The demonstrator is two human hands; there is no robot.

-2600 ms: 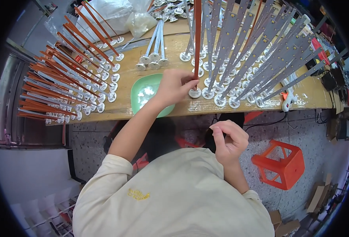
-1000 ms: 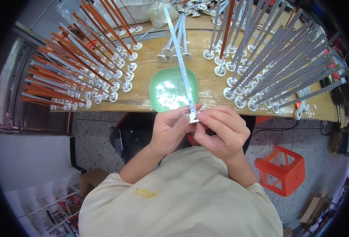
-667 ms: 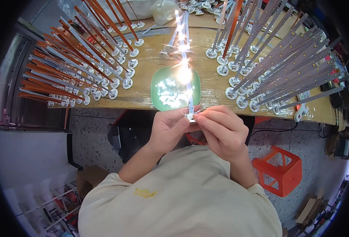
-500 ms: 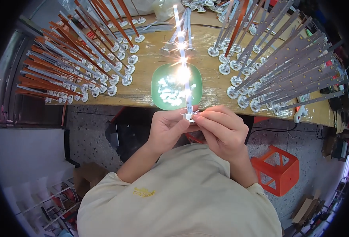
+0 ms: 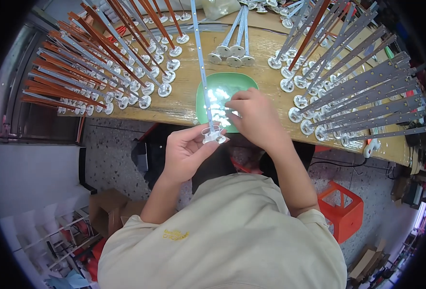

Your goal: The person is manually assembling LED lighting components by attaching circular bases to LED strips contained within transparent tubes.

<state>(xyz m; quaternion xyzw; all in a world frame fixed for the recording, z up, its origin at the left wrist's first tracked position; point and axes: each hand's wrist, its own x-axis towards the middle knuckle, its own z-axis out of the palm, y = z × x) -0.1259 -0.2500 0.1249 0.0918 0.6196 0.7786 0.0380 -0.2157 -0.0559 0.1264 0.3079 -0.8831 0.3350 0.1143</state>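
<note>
While L fingers (image 5: 199,136) pinch strip (image 5: 201,62) base | R fingers (image 5: 236,102) curled over green dish (image 5: 232,82)

A workbench (image 5: 184,103) ran across the far side, with a dish (image 5: 232,82) on it near its front edge at centre, rows of strips on round bases (image 5: 92,72) fanned out to the dish's left, and more such strips (image 5: 357,96) to its right. The left hand (image 5: 186,151) sat before the bench edge, pinching the near end of one long strip (image 5: 201,67) that reached back over the dish. The right hand (image 5: 256,115) lay just right of it, fingertips over the dish; a stool (image 5: 343,212) stood on the floor to the lower right.
</note>
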